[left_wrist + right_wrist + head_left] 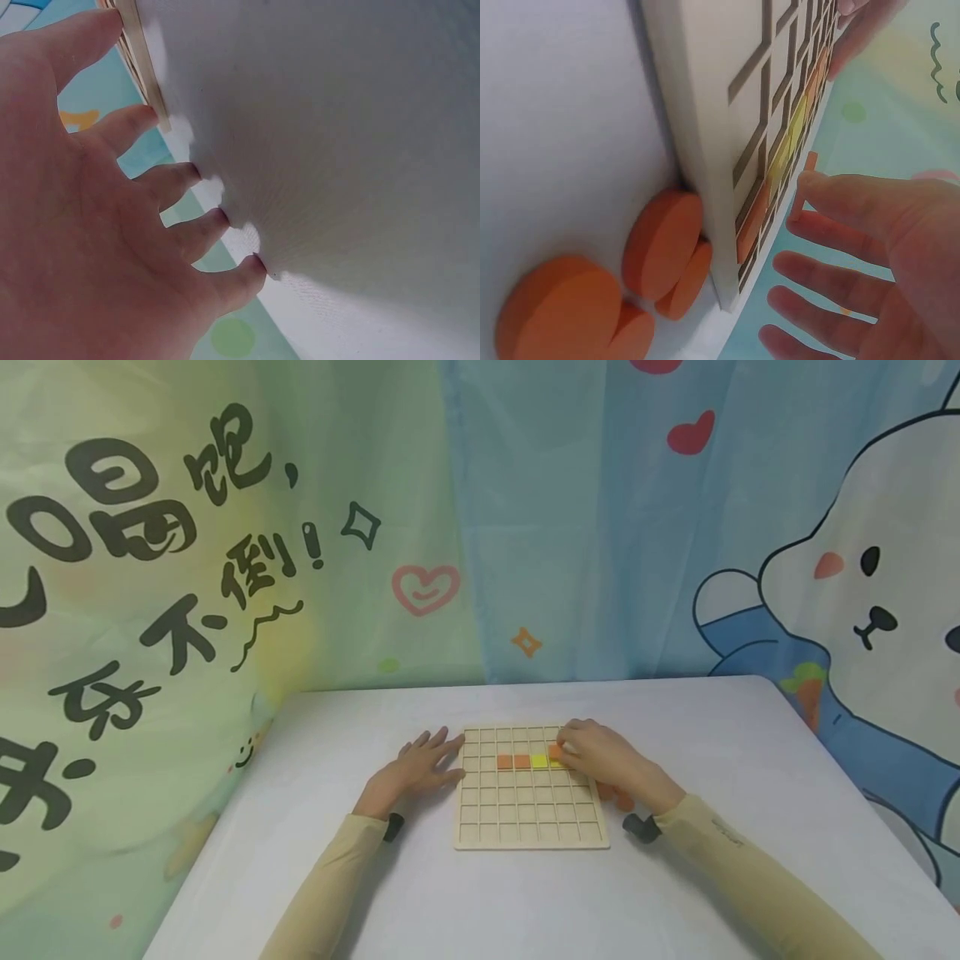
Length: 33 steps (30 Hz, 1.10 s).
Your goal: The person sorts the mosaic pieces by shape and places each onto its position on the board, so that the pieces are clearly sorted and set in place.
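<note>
In the head view, I see the grid board [510, 814] on the white counter [517, 902], with orange tiles [505, 762] and yellow tiles [539, 762] in one row of its far half. In the left wrist view, the left hand [112, 214] is released, fingers spread; thumb and forefinger touch the board's left edge. In the right wrist view, the right hand [916, 255] pinches another orange tile [798, 205]; round orange pieces [662, 244] lie near the right edge.

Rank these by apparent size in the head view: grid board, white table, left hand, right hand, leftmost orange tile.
White table
Grid board
Left hand, right hand: too alike to rank
Leftmost orange tile
</note>
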Available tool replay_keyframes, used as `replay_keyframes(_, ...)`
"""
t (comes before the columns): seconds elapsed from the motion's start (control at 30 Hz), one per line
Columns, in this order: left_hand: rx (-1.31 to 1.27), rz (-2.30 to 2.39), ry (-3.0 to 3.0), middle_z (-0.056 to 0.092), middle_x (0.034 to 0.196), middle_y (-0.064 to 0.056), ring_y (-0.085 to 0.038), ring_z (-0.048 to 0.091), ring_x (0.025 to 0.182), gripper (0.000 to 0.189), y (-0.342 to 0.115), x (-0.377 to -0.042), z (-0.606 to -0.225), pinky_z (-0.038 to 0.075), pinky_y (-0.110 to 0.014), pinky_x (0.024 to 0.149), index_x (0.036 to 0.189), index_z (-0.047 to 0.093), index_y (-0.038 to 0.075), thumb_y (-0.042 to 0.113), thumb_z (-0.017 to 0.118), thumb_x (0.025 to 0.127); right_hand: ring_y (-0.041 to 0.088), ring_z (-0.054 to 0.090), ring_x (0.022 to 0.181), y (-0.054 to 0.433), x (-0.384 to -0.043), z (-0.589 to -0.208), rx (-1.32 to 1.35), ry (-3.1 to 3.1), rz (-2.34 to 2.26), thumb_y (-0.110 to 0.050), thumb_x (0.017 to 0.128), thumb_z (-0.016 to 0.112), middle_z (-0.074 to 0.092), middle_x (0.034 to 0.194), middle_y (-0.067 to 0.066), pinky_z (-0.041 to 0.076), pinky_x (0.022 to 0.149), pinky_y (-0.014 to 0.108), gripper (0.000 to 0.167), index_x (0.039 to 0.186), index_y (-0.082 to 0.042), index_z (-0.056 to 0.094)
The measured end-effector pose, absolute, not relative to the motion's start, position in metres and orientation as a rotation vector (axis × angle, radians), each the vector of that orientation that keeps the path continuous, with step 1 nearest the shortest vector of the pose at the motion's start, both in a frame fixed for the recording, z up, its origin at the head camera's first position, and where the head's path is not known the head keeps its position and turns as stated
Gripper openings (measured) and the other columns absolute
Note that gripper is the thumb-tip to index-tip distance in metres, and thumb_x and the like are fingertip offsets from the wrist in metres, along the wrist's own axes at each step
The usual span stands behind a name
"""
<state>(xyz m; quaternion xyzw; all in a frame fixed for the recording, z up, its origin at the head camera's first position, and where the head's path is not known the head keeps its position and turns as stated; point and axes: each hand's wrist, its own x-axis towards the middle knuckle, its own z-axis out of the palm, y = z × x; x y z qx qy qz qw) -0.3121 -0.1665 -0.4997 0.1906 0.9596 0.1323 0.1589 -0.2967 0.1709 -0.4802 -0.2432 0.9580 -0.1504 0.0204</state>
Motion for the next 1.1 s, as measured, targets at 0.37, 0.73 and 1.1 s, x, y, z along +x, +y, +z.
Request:
replay_keyframes(0.37, 0.542, 0.383, 2.737, 0.015, 0.170, -0.010, -0.043, 0.011, 0.155, 0.072, -0.168, -0.314, -0.501, 0.013, -0.064, 0.124, 0.160, 0.026, 0.030, 0.057, 0.052, 0.099, 0.025, 0.063, 0.099, 0.154, -0.299, -0.480, -0.795, 2.965, -0.435, -0.030, 0.098, 0.066, 0.069, 0.112, 0.008, 0.054, 0.085, 0.044, 0.021, 0.103, -0.010, 0.072)
replay_keyframes(0.73, 0.558, 0.374, 2.737, 0.016, 0.170, -0.009, -0.044, 0.012, 0.155, 0.071, -0.168, -0.315, -0.502, 0.014, -0.065, 0.123, 0.160, 0.025, 0.031, 0.057, 0.051, 0.099, 0.027, 0.065, 0.100, 0.144, -0.296, -0.480, -0.878, 2.972, -0.413, -0.023, 0.096, 0.069, 0.069, 0.110, 0.007, 0.056, 0.084, 0.044, 0.019, 0.108, -0.008, 0.072)
replay_keyframes(1.1, 0.565, 0.342, 2.756, 0.017, 0.169, -0.010, -0.044, 0.014, 0.155, 0.072, -0.166, -0.316, -0.503, 0.016, -0.065, 0.122, 0.160, 0.026, 0.031, 0.059, 0.050, 0.099, 0.023, 0.065, 0.092, 0.129, -0.297, -0.477, -0.975, 2.974, -0.426, -0.026, 0.096, 0.069, 0.071, 0.105, 0.006, 0.054, 0.074, 0.037, 0.018, 0.102, -0.009, 0.072)
